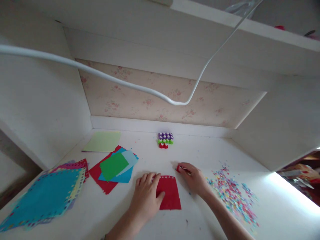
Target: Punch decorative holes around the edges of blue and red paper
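Note:
My left hand (145, 197) lies spread on the white tabletop, its thumb and forefinger resting on the left side of a red sheet of paper (171, 195). Small holes run along the paper's far edge. Just right of that sheet, my right hand (194, 180) pinches a small red craft punch (178, 167) between thumb and fingers, close to the table surface and apart from the paper. Further back stand similar small punches in rows: purple ones (164, 135), green ones (167, 141) and two red ones (163, 145).
Punched blue sheets (50, 193) are piled at left. Beside them overlap a green sheet (113, 166), blue and red sheets, with a pale green pad (102, 141) behind. Colourful paper confetti (235, 193) is scattered at right. A white cable (120, 81) hangs across the front of the view.

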